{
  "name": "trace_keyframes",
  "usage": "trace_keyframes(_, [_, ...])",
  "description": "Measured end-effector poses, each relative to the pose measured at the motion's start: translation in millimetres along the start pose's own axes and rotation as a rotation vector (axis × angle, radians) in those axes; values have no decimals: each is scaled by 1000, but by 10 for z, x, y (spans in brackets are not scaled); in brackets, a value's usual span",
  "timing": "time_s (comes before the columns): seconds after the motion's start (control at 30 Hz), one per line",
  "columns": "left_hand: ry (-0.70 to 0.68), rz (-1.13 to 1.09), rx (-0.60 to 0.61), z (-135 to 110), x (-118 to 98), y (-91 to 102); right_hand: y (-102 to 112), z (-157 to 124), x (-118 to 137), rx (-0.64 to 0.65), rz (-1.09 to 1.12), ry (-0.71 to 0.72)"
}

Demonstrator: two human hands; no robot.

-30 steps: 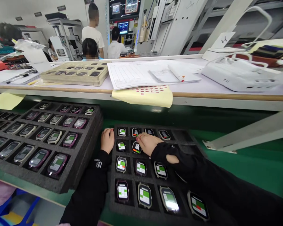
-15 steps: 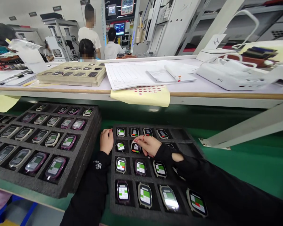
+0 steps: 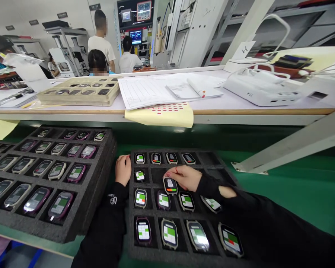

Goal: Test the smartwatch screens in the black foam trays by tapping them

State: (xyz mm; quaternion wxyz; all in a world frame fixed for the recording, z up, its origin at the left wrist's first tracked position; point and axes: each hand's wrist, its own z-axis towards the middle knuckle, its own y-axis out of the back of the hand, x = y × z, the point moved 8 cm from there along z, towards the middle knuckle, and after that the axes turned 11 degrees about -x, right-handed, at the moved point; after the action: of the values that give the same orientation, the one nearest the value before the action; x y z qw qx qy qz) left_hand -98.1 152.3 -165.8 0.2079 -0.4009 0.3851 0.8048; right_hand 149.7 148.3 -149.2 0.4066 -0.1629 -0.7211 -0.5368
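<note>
Right hand (image 3: 185, 178) has its fingers clamped on a lit smartwatch (image 3: 171, 185) over the foam tray (image 3: 147, 252) — looks like an edge pinch, so a slip could ding the purple-cased watch (image 3: 163, 201). Left hand (image 3: 123, 171) fingers — can't tell.

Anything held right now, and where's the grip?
The right hand holds a strapless smartwatch by its upper edge; the left hand is beside the foam tray.
</note>
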Motion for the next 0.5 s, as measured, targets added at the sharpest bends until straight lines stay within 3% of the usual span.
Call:
trace_keyframes(0.2, [1,4,-7,6,-12,14,301,-35,10,-139,-34,77])
trace_keyframes(0.5, [-8,-4,13,22,-11,6,970,-169,-305,-291,78,-48])
